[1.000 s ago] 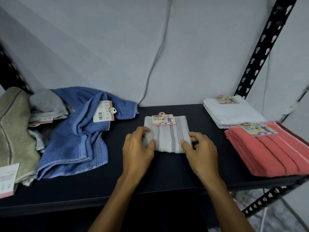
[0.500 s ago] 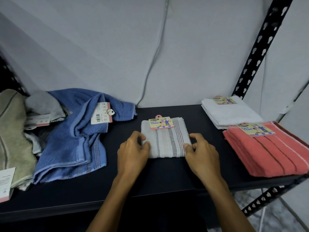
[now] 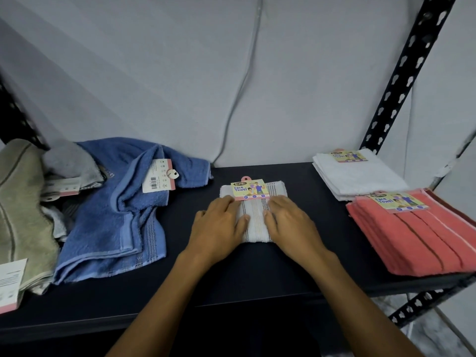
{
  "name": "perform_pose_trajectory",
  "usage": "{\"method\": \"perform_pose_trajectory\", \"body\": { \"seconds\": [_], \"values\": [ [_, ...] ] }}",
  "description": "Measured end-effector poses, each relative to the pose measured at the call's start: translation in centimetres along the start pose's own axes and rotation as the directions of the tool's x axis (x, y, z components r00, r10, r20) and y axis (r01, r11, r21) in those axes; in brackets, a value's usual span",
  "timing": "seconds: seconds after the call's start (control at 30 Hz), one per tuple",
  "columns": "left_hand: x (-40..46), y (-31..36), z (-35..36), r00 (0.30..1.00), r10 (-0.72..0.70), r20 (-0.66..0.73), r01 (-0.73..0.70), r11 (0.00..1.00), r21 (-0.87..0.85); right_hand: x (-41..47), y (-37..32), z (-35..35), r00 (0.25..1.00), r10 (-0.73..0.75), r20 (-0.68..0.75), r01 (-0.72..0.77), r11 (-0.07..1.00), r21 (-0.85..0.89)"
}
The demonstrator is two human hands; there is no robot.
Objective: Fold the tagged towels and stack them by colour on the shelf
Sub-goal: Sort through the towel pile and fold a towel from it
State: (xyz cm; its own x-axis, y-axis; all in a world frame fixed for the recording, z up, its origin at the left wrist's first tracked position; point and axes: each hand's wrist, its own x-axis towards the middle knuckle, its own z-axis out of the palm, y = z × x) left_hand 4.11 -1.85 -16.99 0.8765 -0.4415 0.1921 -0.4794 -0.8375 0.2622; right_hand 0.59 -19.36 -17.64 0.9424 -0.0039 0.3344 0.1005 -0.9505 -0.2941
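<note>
A small folded grey striped face towel point(image 3: 255, 222) with a yellow tag point(image 3: 248, 189) lies in the middle of the black shelf point(image 3: 231, 282). My left hand point(image 3: 219, 228) lies flat on its left half with straight fingers. My right hand point(image 3: 291, 225) presses flat on its right half. A folded white towel point(image 3: 360, 176) sits at the back right. In front of it lies a folded coral towel stack point(image 3: 422, 238). A crumpled blue towel point(image 3: 113, 210) with a white tag lies at the left.
An olive towel point(image 3: 20, 215) and a grey towel point(image 3: 69, 161) are heaped at the far left, with loose tags. A perforated black upright point(image 3: 401, 73) stands at the back right. A cable point(image 3: 242, 81) hangs down the grey wall behind.
Both hands have moved from the towel's side edges onto its top and now lie flat on it. The towel has stayed in place.
</note>
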Motion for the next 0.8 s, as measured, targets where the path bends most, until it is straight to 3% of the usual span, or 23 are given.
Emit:
{"method": "perform_pose_trajectory", "body": {
  "seconds": [0.1, 0.23, 0.37, 0.47, 0.53, 0.63, 0.7, 0.8],
  "values": [
    [-0.4, -0.2, 0.7, 1.000, 0.015, 0.027, -0.016, 0.999, 0.042, -0.4, 0.2, 0.3, 0.996, -0.017, 0.086, 0.021, 0.999, -0.044],
    [-0.2, -0.3, 0.7, 0.961, -0.072, 0.269, 0.062, 0.997, 0.043, -0.7, 0.3, -0.1, 0.945, 0.091, 0.315, -0.072, 0.995, -0.070],
    [0.0, -0.2, 0.6, 0.940, -0.148, 0.306, 0.139, 0.989, 0.053, -0.6, 0.0, -0.3, 0.916, 0.159, 0.368, -0.118, 0.984, -0.132],
    [-0.3, -0.1, 1.0, 0.950, -0.173, 0.261, 0.162, 0.985, 0.061, -0.7, -0.4, 0.0, 0.923, 0.214, 0.321, -0.191, 0.976, -0.102],
    [-0.5, -0.2, 1.2, 0.965, -0.171, 0.199, 0.166, 0.985, 0.044, -1.1, -0.5, 0.2, 0.932, 0.307, 0.191, -0.304, 0.952, -0.046],
    [-0.8, -0.2, 1.2, 0.986, -0.151, 0.069, 0.154, 0.987, -0.044, -1.3, -0.5, -0.3, 0.877, 0.480, -0.001, -0.478, 0.874, -0.085],
    [-0.9, -0.2, 1.1, 0.989, -0.145, 0.038, 0.148, 0.984, -0.096, -1.3, -0.9, -0.9, 0.863, 0.505, -0.018, -0.502, 0.854, -0.133],
    [-0.9, -0.2, 1.0, 0.984, -0.152, 0.089, 0.157, 0.986, -0.057, -0.7, -1.4, -1.7, 0.857, 0.514, 0.033, -0.514, 0.857, 0.010]
  ]
}}
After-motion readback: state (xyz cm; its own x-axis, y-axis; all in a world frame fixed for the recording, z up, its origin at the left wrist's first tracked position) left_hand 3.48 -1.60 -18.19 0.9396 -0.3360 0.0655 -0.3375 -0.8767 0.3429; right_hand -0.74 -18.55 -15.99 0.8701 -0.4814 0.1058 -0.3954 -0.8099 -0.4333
